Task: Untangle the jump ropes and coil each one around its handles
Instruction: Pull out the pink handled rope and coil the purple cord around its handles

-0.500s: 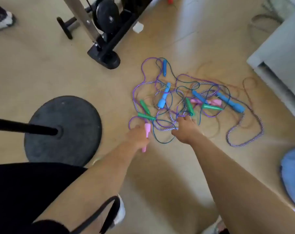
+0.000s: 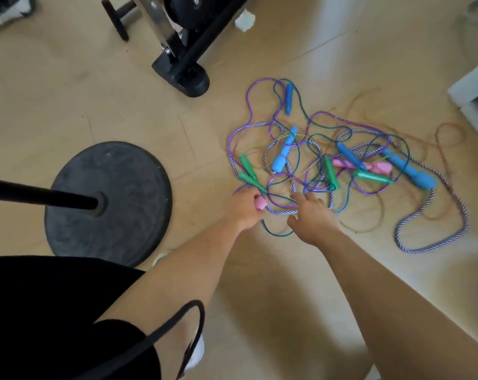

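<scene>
A tangle of jump ropes (image 2: pixel 322 160) lies on the tan floor: thin purple, teal and brown cords and a thick purple-and-white braided rope (image 2: pixel 435 231). Blue handles (image 2: pixel 283 154), green handles (image 2: pixel 247 171) and pink handles (image 2: pixel 374 167) lie mixed in it. My left hand (image 2: pixel 244 209) grips a pink handle (image 2: pixel 260 203) at the pile's near left edge. My right hand (image 2: pixel 313 215) hovers just beside it with fingers spread, over the braided rope and a teal loop; it holds nothing.
A round black weighted base (image 2: pixel 139 174) with a black pole stands to the left. The black foot of an exercise machine (image 2: pixel 185 75) and a dumbbell (image 2: pixel 117 20) are behind the pile. White furniture (image 2: pixel 473 89) borders the right. A black strap loop hangs near my leg.
My right hand has opened and let go of the cords it was clenching. My left hand keeps hold of the pink handle, now turned so that less of it shows.
</scene>
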`<action>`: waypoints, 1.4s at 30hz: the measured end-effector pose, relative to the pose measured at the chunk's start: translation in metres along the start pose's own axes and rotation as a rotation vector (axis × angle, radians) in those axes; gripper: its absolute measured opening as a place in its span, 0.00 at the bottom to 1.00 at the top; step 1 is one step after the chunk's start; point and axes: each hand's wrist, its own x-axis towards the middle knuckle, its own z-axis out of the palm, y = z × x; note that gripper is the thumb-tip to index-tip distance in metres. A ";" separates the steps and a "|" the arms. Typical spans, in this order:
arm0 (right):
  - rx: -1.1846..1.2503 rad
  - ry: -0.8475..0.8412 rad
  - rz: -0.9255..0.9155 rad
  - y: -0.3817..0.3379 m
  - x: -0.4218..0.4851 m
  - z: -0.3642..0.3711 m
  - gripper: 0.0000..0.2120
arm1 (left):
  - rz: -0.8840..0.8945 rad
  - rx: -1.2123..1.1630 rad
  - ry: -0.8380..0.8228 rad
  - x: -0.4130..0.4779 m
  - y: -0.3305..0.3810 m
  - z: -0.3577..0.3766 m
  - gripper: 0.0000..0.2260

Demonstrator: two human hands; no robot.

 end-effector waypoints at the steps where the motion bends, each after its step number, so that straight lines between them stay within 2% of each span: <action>1: 0.010 0.006 -0.021 -0.006 -0.006 -0.013 0.30 | 0.048 0.004 -0.042 -0.008 0.009 -0.013 0.10; 4: -0.003 0.000 -0.120 -0.027 -0.034 -0.051 0.35 | 0.165 0.035 -0.151 -0.040 0.036 -0.064 0.14; 6: 0.028 -0.014 -0.150 -0.042 -0.058 -0.073 0.35 | 0.231 -0.029 -0.186 -0.067 0.057 -0.101 0.13; 8: 0.091 -0.002 -0.184 -0.056 -0.084 -0.093 0.28 | 0.304 -0.063 -0.196 -0.097 0.078 -0.140 0.11; 10: 0.077 0.087 -0.248 -0.066 -0.111 -0.112 0.12 | 0.370 -0.063 -0.177 -0.125 0.095 -0.178 0.10; 11: 0.061 0.131 -0.252 -0.069 -0.124 -0.123 0.06 | 0.401 -0.070 -0.149 -0.138 0.102 -0.197 0.10; 13: 0.037 0.139 -0.203 -0.066 -0.150 -0.145 0.04 | 0.452 -0.105 -0.086 -0.162 0.112 -0.232 0.10; 16: -0.045 0.172 -0.145 -0.045 -0.183 -0.180 0.04 | 0.464 -0.051 0.016 -0.186 0.120 -0.276 0.17; 19: -0.106 0.248 -0.072 -0.022 -0.206 -0.211 0.11 | 0.462 -0.005 0.131 -0.194 0.118 -0.305 0.16; 22: -0.124 0.273 0.005 0.006 -0.210 -0.226 0.07 | 0.479 -0.032 0.252 -0.199 0.119 -0.325 0.12; 26: -0.010 0.260 0.049 0.014 -0.194 -0.238 0.09 | 0.423 -0.048 0.365 -0.187 0.110 -0.328 0.12; 29: 0.185 0.368 -0.104 -0.019 -0.192 -0.251 0.11 | 0.394 -0.094 0.322 -0.179 0.116 -0.305 0.12; 31: 0.213 0.402 -0.213 -0.045 -0.190 -0.256 0.12 | 0.457 -0.148 0.276 -0.182 0.128 -0.283 0.11; 34: 0.112 0.258 -0.258 -0.062 -0.178 -0.249 0.19 | 0.550 -0.157 0.246 -0.184 0.151 -0.255 0.16; 36: 0.058 0.172 -0.266 -0.064 -0.168 -0.246 0.22 | 0.559 -0.208 0.144 -0.177 0.163 -0.243 0.22; 37: 0.053 0.155 -0.275 -0.064 -0.165 -0.245 0.22 | 0.568 -0.254 0.087 -0.173 0.166 -0.236 0.21; 40: 0.084 0.138 -0.313 -0.064 -0.159 -0.244 0.18 | 0.601 -0.329 0.026 -0.164 0.165 -0.221 0.07; 42: 0.123 0.136 -0.346 -0.064 -0.158 -0.243 0.13 | 0.621 -0.346 0.019 -0.159 0.163 -0.220 0.04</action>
